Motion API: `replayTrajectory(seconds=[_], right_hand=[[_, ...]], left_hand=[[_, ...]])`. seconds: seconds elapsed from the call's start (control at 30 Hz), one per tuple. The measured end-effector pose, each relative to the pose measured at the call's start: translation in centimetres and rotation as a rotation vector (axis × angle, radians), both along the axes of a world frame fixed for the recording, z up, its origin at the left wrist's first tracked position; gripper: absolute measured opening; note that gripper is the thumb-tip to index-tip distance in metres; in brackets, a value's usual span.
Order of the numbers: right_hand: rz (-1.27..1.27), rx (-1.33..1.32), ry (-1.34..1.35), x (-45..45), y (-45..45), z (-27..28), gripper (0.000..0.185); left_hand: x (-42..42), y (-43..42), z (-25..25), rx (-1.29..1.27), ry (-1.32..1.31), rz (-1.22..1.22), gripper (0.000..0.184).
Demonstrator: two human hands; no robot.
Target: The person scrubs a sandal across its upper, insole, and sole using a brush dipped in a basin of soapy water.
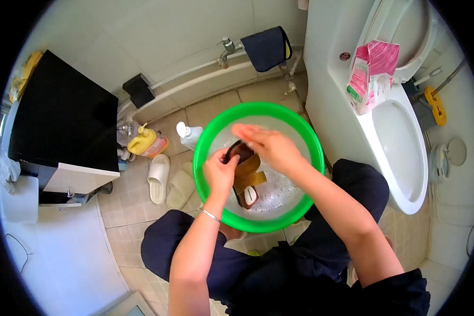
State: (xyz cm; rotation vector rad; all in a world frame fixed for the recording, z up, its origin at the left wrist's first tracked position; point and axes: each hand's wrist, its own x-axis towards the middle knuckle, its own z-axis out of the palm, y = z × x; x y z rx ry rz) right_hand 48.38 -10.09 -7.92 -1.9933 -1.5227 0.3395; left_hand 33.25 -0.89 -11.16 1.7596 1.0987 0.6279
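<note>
My left hand (219,171) grips the edge of a brown-strapped sandal (251,167) with a dark sole, its thumb on the inner side. The sandal is tilted over a green basin (315,150) of sudsy water. A white oval patch shows at the sandal's lower end; I cannot tell whether it belongs to the sandal. Above the sandal's upper end is my right hand (274,149), fingers close together. A reddish-orange patch shows at its fingertips, and I cannot make out what it is.
Left of the basin stand a white bottle (189,135), pale slippers (159,179) and a yellow pump jug (148,142). A black-topped cabinet (63,116) is further left. A toilet (400,152) with a pink-and-white packet (373,73) stands right. A dark cloth (267,48) hangs by the tap (227,50).
</note>
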Motion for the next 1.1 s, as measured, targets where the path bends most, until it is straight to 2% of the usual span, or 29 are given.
replayTrajectory(seconds=[0.03, 0.1, 0.17, 0.2, 0.27, 0.3, 0.37, 0.4, 0.47, 0.5, 0.57, 0.6, 0.67, 0.7, 0.77, 0.83, 0.9, 0.97, 1.03, 1.1], right_hand=[[0.035, 0.093, -0.034, -0.8, -0.1, 0.1, 0.035], [0.012, 0.089, 0.014, -0.8, 0.1, -2.0, 0.034], [-0.144, -0.257, 0.168, 1.2, -0.4, -3.9, 0.034], [-0.11, -0.332, 0.302, 2.0, -1.4, -7.0, 0.034], [-0.339, -0.139, 0.338, 2.0, -2.9, -10.7, 0.037], [-0.333, -0.138, 0.341, 2.0, -2.9, -12.3, 0.037], [-0.785, 0.256, 0.314, 0.8, -3.3, -15.2, 0.041], [-0.788, 0.26, 0.323, -0.2, -3.3, -15.9, 0.041], [-0.668, -0.054, 1.12, -1.3, -2.5, -16.3, 0.04], [-0.669, -0.056, 1.119, -1.6, -2.3, -14.5, 0.04], [-0.458, -0.064, 1.188, -1.6, -1.6, -7.5, 0.042], [-0.456, -0.073, 1.186, -1.8, -1.3, -5.7, 0.042], [-0.157, 0.193, 0.799, -1.8, -0.6, -2.6, 0.039], [-0.161, 0.193, 0.794, -1.9, -0.3, -0.8, 0.039], [0.083, 0.063, 0.043, -2.4, 0.1, 2.3, 0.039], [0.052, -0.024, 0.126, -3.0, -0.2, 2.1, 0.039], [-0.059, 0.119, 0.431, -2.5, -0.2, -1.3, 0.039], [-0.086, 0.076, 0.492, -2.8, -0.8, -2.2, 0.038], [-0.119, 0.027, 0.667, -2.3, -0.5, -2.1, 0.037], [-0.088, 0.014, 0.709, -0.7, -1.0, -3.4, 0.036]], left_hand=[[-0.1, 0.0, 0.5, 0.042, 0.026, -0.012, 0.026], [-0.6, -0.5, 0.9, 0.03, 0.025, 0.031, 0.027], [-1.1, -0.3, -0.4, 0.043, -0.072, 0.021, 0.027], [-1.3, -0.2, -0.8, 0.043, -0.161, 0.007, 0.027], [-1.7, 0.2, 0.4, -0.018, -0.19, -0.02, 0.027], [-2.0, 0.4, 0.8, -0.083, -0.218, -0.034, 0.027], [-2.9, 0.3, 0.6, -0.046, -0.185, -0.037, 0.027], [-3.1, 0.6, 0.6, -0.001, -0.172, -0.051, 0.028], [-2.9, 1.0, 0.9, -0.027, -0.181, -0.05, 0.028], [-3.1, 1.0, 0.8, -0.069, -0.181, -0.04, 0.029], [-3.2, 1.3, 0.7, -0.013, -0.148, -0.055, 0.029], [-3.4, 1.3, 0.6, 0.042, -0.109, -0.076, 0.028], [-3.3, 1.6, 0.1, 0.046, -0.103, -0.064, 0.029], [-3.1, 1.6, 0.0, 0.054, -0.095, -0.057, 0.029], [-2.6, 1.1, 1.0, 0.009, -0.097, -0.068, 0.031], [-2.7, 0.4, 1.3, -0.034, -0.091, -0.071, 0.034], [-2.8, 0.2, -0.2, 0.046, -0.092, 0.0, 0.034], [-3.4, 0.0, -2.6, -0.028, -0.149, -0.013, 0.038], [-3.0, 0.1, -2.4, -0.019, -0.17, 0.011, 0.039], [-3.5, 0.0, -1.7, -0.047, -0.177, 0.037, 0.038]])
